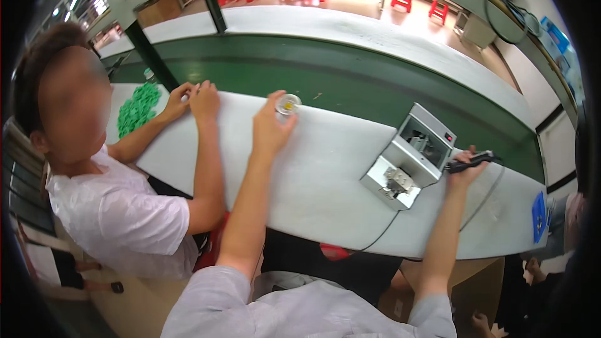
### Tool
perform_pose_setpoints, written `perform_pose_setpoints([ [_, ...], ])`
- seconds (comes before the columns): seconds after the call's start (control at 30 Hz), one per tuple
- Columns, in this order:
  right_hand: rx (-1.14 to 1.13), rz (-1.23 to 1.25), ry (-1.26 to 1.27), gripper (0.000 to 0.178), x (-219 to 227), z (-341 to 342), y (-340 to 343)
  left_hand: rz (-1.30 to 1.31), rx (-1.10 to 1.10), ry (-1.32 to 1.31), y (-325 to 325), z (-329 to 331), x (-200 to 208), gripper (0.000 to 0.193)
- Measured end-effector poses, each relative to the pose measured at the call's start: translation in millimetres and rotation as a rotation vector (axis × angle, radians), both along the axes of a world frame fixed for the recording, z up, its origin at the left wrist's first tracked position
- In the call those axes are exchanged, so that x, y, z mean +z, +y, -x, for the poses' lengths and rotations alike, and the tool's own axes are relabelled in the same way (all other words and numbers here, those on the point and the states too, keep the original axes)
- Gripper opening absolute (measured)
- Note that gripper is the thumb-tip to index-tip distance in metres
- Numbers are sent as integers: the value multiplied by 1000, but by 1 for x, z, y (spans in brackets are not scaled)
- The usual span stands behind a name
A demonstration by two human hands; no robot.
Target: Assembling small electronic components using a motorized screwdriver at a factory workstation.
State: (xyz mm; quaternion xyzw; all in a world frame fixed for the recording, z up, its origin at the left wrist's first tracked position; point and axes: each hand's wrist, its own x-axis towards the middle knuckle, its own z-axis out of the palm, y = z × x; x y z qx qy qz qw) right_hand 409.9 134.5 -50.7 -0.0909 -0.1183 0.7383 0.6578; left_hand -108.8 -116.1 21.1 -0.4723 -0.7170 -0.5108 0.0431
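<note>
My left hand (273, 128) reaches to the far edge of the white table, with thumb and fingers closed around a small round clear container (288, 104). Something yellow shows inside it. Out to the right, my right hand (464, 172) grips a black elongated device (468, 161) with a cord; its exact kind is unclear. Just left of that hand stands a silver-grey benchtop machine (396, 164) with a small red display and a metal fixture on its front. Neither hand touches the machine.
At my left sits a co-worker, whose hands (199, 97) meet over the white table (313, 175). Near them lies a heap of small green pieces (138, 109). A blue tray (539, 217) is at the table's right end. Cables hang off the near edge.
</note>
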Motion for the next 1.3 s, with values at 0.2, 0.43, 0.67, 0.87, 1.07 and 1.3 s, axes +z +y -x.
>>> perform_pose_setpoints([
  [0.2,-20,-6,-109,77,10,37,-15,96,94,160,63,71,-43,55],
  [0.43,-210,96,-199,77,17,35,-24,-32,108,405,99,28,-38,64],
  [0.67,-183,159,-57,75,28,53,-25,-460,-385,-23,45,-92,119,31],
  [0.87,-170,167,-81,72,29,48,-29,-717,-1161,-19,-7,-102,160,42],
  [1.07,-132,147,-72,73,18,46,-25,-257,-1758,-459,-35,-174,211,58],
  [1.3,-130,146,-105,73,28,44,-25,-322,-1722,-787,-19,-194,194,40],
])
